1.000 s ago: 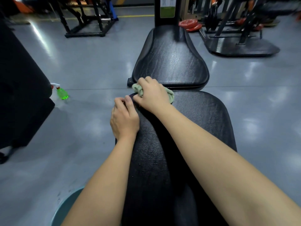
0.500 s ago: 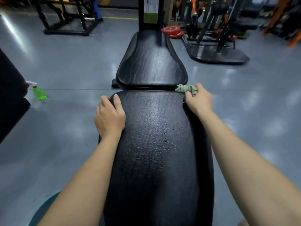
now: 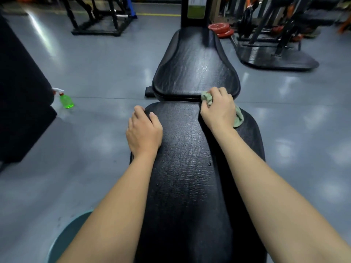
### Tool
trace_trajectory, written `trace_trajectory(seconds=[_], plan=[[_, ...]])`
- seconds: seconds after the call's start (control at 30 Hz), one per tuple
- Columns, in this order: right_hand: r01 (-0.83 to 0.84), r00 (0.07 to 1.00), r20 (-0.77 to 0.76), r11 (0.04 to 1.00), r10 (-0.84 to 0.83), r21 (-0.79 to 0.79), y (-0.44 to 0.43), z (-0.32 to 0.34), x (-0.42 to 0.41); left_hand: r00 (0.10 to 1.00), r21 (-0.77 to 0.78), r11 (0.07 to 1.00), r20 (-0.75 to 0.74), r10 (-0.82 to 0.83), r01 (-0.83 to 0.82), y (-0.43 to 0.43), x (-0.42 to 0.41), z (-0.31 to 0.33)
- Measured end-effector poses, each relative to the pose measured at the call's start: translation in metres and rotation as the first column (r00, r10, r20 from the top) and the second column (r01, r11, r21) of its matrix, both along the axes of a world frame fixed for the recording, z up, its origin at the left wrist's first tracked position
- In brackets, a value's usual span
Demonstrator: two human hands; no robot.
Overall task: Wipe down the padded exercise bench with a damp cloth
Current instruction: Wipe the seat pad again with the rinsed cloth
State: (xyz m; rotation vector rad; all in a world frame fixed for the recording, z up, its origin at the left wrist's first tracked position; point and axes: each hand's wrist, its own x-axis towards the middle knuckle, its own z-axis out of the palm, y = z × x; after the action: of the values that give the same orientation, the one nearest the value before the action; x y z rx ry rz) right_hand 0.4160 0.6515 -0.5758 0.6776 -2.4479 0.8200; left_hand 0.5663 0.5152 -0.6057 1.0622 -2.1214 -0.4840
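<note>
A black padded bench (image 3: 186, 168) runs away from me, its long near pad meeting a shorter seat pad (image 3: 195, 69) beyond a narrow gap. My right hand (image 3: 218, 109) grips a bunched pale green cloth (image 3: 238, 117) on the far right end of the near pad, at the gap. The cloth shows in front of my fingers and at the hand's right side. My left hand (image 3: 144, 131) rests on the pad's far left corner, fingers curled over the edge, thumb on top. A small wet drop (image 3: 209, 164) sits on the pad.
A green spray bottle (image 3: 65, 99) stands on the grey floor to the left, beside a large black block (image 3: 20, 103). A teal basin rim (image 3: 66, 238) shows at bottom left. Red weight plates (image 3: 221, 29) and black machine frames (image 3: 273, 52) stand behind the bench.
My right hand swept the cloth from the pad's far left to its right edge, then came back a little toward the middle. My left hand stayed on the left corner.
</note>
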Motion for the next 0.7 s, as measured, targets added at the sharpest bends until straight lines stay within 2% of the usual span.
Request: trace_trajectory(seconds=[0.1,0.2,0.3,0.4,0.53,0.6,0.7], plan=[[-0.034,0.999,0.000,0.999,0.034,0.022,0.017,0.000,-0.004,1.000,0.025,1.000,-0.014,-0.012,0.012,0.002,0.003,0.003],[0.019,0.997,0.076,1.000,-0.020,0.017,0.031,0.002,-0.001,0.999,0.030,0.999,-0.020,-0.031,0.032,0.004,0.006,0.004],[0.176,0.950,0.259,0.984,-0.173,0.011,0.065,0.009,-0.007,0.999,0.039,0.998,-0.012,-0.042,0.042,0.003,0.009,0.004],[0.259,0.853,0.468,0.966,-0.229,0.000,0.110,0.011,-0.009,1.000,0.031,0.999,-0.005,-0.025,0.026,0.004,0.007,0.002],[0.296,0.834,0.474,0.954,-0.282,0.047,0.136,-0.011,0.021,1.000,-0.005,1.000,0.019,-0.009,0.009,0.009,0.003,0.003],[0.335,0.824,0.489,0.942,-0.286,-0.013,0.137,-0.015,0.025,1.000,-0.008,1.000,0.028,-0.010,0.010,0.008,0.004,0.002],[0.399,0.808,0.539,0.894,-0.238,-0.203,0.125,-0.008,0.013,1.000,-0.019,1.000,0.024,-0.018,0.019,0.007,0.005,0.001]])
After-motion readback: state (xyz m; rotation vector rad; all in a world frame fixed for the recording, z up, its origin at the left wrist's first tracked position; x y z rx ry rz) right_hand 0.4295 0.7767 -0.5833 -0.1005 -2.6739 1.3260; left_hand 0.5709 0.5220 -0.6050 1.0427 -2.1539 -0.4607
